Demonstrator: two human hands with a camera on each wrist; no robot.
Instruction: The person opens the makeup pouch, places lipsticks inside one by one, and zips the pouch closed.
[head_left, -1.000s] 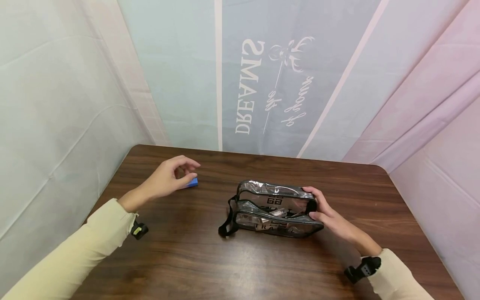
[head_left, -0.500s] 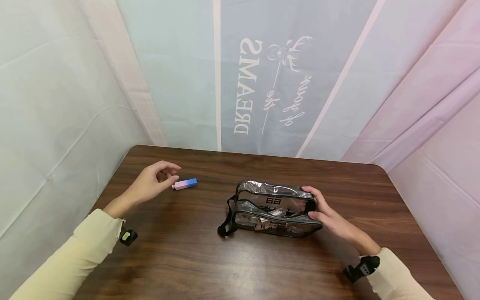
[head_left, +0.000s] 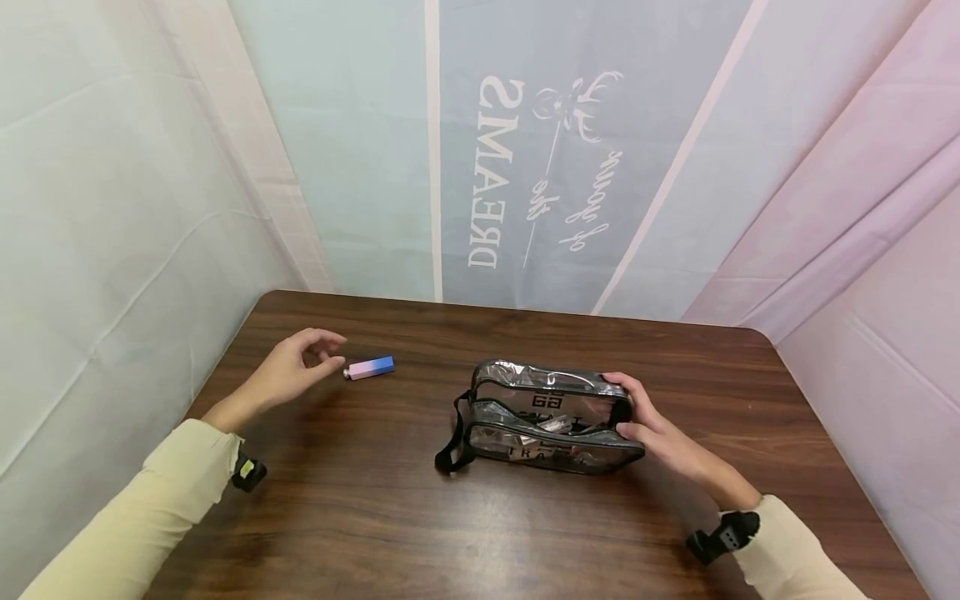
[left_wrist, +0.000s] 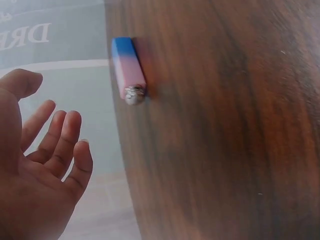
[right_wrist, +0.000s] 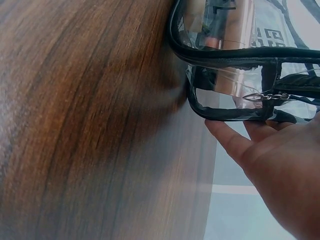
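My left hand (head_left: 288, 367) hovers over the left of the table, fingers loosely bent and holding nothing. Just right of its fingertips lies a small square pink-and-blue tube (head_left: 370, 367), like a lipstick. In the left wrist view the tube's silvery knobbed end (left_wrist: 134, 94) points toward the camera. My right hand (head_left: 656, 433) holds the right end of a clear toiletry bag (head_left: 525, 379) with black trim, thumb at the front rim and fingers at the back. The bag stands unzipped; through its plastic, a rose-gold tube (right_wrist: 232, 70) shows among other small items.
Dark wood-grain table (head_left: 420, 533) under everything. A black strap (head_left: 456, 446) hangs off the bag's left end onto the tabletop. Behind the far edge rises a printed fabric backdrop (head_left: 360, 167), with pale cloth (head_left: 105, 217) at the left side.
My left hand has drawn back to the left, uncovering the pink-and-blue tube, which stays on the table. The right hand and the bag hold nearly the same place.
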